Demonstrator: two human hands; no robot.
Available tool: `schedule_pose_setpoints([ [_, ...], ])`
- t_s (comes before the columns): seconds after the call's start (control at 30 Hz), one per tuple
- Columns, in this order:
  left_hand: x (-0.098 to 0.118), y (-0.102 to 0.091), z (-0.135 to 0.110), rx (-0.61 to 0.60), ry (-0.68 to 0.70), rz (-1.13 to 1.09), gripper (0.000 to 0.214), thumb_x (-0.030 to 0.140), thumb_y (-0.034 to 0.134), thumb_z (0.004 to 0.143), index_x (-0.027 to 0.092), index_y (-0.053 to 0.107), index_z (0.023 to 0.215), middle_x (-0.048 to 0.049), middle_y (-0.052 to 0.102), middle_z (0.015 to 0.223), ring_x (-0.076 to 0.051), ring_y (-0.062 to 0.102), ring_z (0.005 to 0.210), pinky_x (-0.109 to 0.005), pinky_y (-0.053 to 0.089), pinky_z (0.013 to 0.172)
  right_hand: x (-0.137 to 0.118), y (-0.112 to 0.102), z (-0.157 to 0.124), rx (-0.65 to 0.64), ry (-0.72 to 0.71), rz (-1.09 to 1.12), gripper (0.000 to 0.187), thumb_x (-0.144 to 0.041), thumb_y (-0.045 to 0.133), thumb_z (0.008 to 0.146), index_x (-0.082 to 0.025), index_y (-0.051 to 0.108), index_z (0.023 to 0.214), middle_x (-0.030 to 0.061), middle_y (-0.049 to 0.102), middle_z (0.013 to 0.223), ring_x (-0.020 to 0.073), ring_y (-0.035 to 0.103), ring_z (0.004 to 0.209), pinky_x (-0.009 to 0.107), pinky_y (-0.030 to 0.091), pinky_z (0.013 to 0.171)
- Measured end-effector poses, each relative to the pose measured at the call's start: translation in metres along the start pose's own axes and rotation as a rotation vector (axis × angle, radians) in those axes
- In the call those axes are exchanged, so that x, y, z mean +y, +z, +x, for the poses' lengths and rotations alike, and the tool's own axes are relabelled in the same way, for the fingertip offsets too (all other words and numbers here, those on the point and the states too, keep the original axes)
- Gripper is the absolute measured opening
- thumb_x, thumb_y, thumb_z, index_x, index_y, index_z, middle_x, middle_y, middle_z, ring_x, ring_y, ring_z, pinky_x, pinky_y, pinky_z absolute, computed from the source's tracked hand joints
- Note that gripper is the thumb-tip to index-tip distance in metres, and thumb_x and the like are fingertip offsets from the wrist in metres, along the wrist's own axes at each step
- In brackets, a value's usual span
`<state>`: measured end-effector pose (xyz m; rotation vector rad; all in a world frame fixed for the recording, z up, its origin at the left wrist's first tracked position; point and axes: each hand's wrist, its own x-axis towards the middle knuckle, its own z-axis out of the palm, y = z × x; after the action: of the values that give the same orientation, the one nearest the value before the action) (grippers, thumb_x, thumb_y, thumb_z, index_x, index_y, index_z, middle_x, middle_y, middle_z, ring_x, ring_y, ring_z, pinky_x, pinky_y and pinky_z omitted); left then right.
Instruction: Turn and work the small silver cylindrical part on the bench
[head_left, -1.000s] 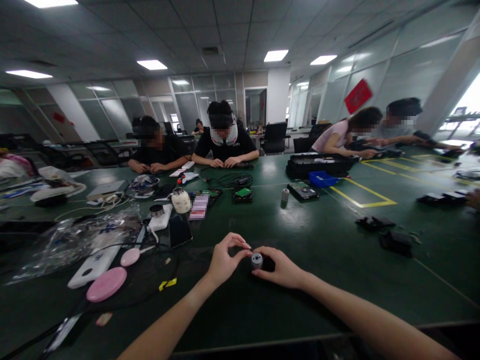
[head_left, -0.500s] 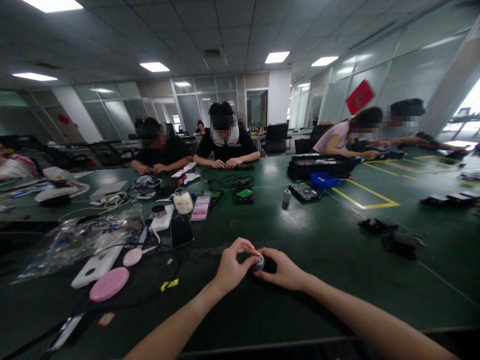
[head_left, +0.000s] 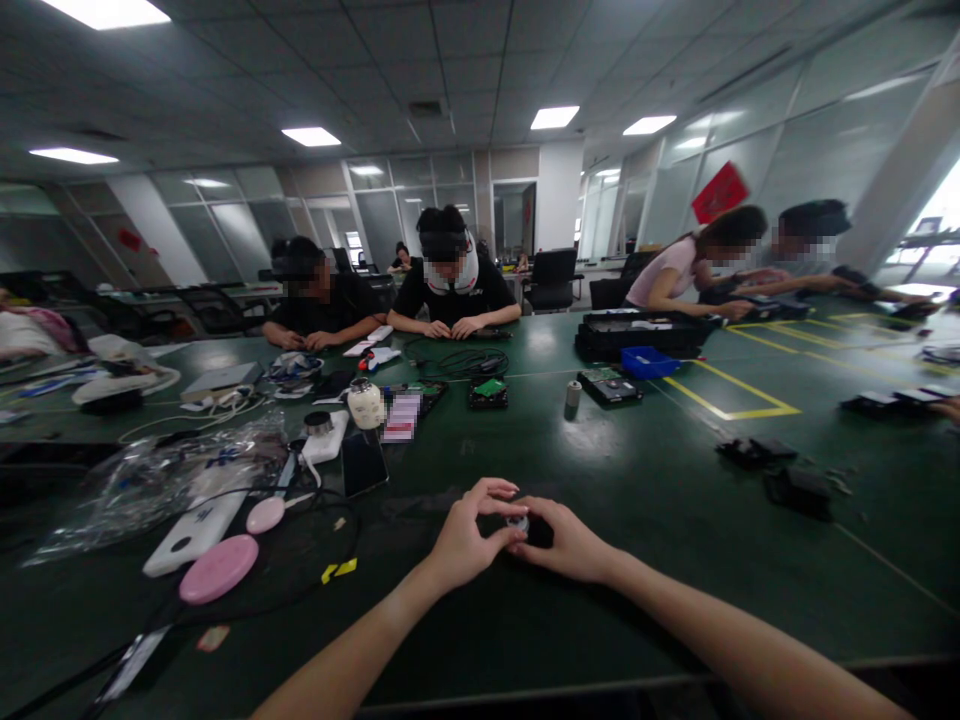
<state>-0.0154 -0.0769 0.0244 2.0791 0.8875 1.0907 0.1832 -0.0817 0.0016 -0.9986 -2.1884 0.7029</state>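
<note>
A small grey metal cylinder (head_left: 517, 522), perhaps a little motor, stands on the green table between my hands, its sides mostly covered by fingers. My right hand (head_left: 566, 540) wraps round it from the right, thumb on the near side and forefinger on the far side. From the left, my left hand (head_left: 469, 530) curves about it with the thumb against its near side; the left fingertips arch over its far side, and whether they touch cannot be made out. Farther off, a similar upright cylinder (head_left: 573, 393) stands beside a hard drive (head_left: 610, 385).
At left lie a pink round case (head_left: 218, 568), a white power bank (head_left: 193, 530), clear plastic bags (head_left: 172, 480), cables and a phone (head_left: 364, 463). Black parts (head_left: 797, 490) lie at right. A blue tray (head_left: 649, 361) is farther back. Several people sit across the table (head_left: 645, 620).
My left fingertips have lifted and spread from the cylinder's top, while the left thumb has slid lower. My right hand stays round the cylinder, almost unmoved.
</note>
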Motion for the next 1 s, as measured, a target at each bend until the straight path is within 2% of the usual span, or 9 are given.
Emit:
schedule_pose_setpoints([
  [0.17, 0.0, 0.0, 0.001, 0.033, -0.028, 0.014, 0.021, 0.024, 0.081, 0.071, 0.022, 0.073, 0.09, -0.0073, 0.065, 0.111, -0.023, 0.062, 0.101, -0.036, 0.049, 0.092, -0.006, -0.004, 0.001, -0.023, 0.0, 0.002, 0.033, -0.033, 0.069, 0.08, -0.02, 0.06, 0.109, 0.0039, 0.066, 0.104, 0.0212, 0.061, 0.092, 0.033, 0.047, 0.084],
  [0.33, 0.002, -0.002, 0.003, 0.055, -0.025, 0.08, 0.012, 0.023, 0.074, 0.079, 0.022, 0.073, 0.091, -0.0054, 0.067, 0.107, -0.022, 0.062, 0.102, -0.035, 0.047, 0.093, -0.004, -0.002, 0.0, -0.011, -0.003, -0.007, 0.034, -0.035, 0.07, 0.08, -0.02, 0.06, 0.109, 0.0041, 0.066, 0.104, 0.0214, 0.061, 0.092, 0.033, 0.047, 0.084],
  [0.5, 0.004, -0.004, 0.005, 0.021, 0.102, 0.268, 0.017, 0.016, 0.071, 0.081, 0.026, 0.07, 0.096, -0.0009, 0.069, 0.108, -0.022, 0.06, 0.103, -0.038, 0.042, 0.094, -0.001, -0.001, -0.001, 0.004, 0.015, 0.017, 0.037, -0.036, 0.071, 0.079, -0.02, 0.06, 0.111, 0.005, 0.066, 0.107, 0.0225, 0.061, 0.096, 0.034, 0.046, 0.086],
  [0.6, 0.004, -0.002, 0.006, 0.041, 0.184, 0.317, 0.015, 0.01, 0.068, 0.082, 0.022, 0.066, 0.09, -0.0015, 0.07, 0.097, -0.021, 0.061, 0.093, -0.036, 0.044, 0.089, -0.003, -0.002, 0.0, -0.012, 0.011, 0.034, 0.035, -0.036, 0.07, 0.08, -0.02, 0.061, 0.11, 0.0044, 0.066, 0.105, 0.0219, 0.061, 0.095, 0.033, 0.046, 0.085],
  [0.73, -0.003, 0.004, 0.005, 0.101, 0.192, 0.305, 0.02, 0.001, 0.062, 0.079, 0.02, 0.057, 0.078, -0.0002, 0.065, 0.081, -0.019, 0.059, 0.082, -0.032, 0.047, 0.079, -0.005, -0.004, 0.001, -0.026, 0.01, 0.037, 0.032, -0.036, 0.07, 0.08, -0.02, 0.061, 0.107, 0.0031, 0.066, 0.102, 0.021, 0.061, 0.093, 0.032, 0.047, 0.084],
  [0.87, -0.01, 0.007, 0.003, 0.133, 0.198, 0.35, 0.026, -0.004, 0.059, 0.076, 0.02, 0.049, 0.074, -0.0006, 0.059, 0.082, -0.018, 0.056, 0.08, -0.03, 0.047, 0.073, -0.005, -0.004, 0.001, -0.021, 0.007, 0.036, 0.033, -0.034, 0.07, 0.08, -0.021, 0.061, 0.109, 0.0025, 0.066, 0.102, 0.0205, 0.06, 0.093, 0.032, 0.046, 0.086],
  [1.0, -0.01, 0.007, 0.003, 0.138, 0.258, 0.402, 0.027, 0.0, 0.065, 0.077, 0.019, 0.047, 0.072, -0.0007, 0.058, 0.081, -0.018, 0.054, 0.08, -0.03, 0.044, 0.073, -0.003, -0.002, 0.0, -0.012, 0.003, 0.022, 0.033, -0.035, 0.071, 0.08, -0.021, 0.06, 0.107, 0.0025, 0.065, 0.101, 0.0202, 0.06, 0.092, 0.032, 0.046, 0.086],
])
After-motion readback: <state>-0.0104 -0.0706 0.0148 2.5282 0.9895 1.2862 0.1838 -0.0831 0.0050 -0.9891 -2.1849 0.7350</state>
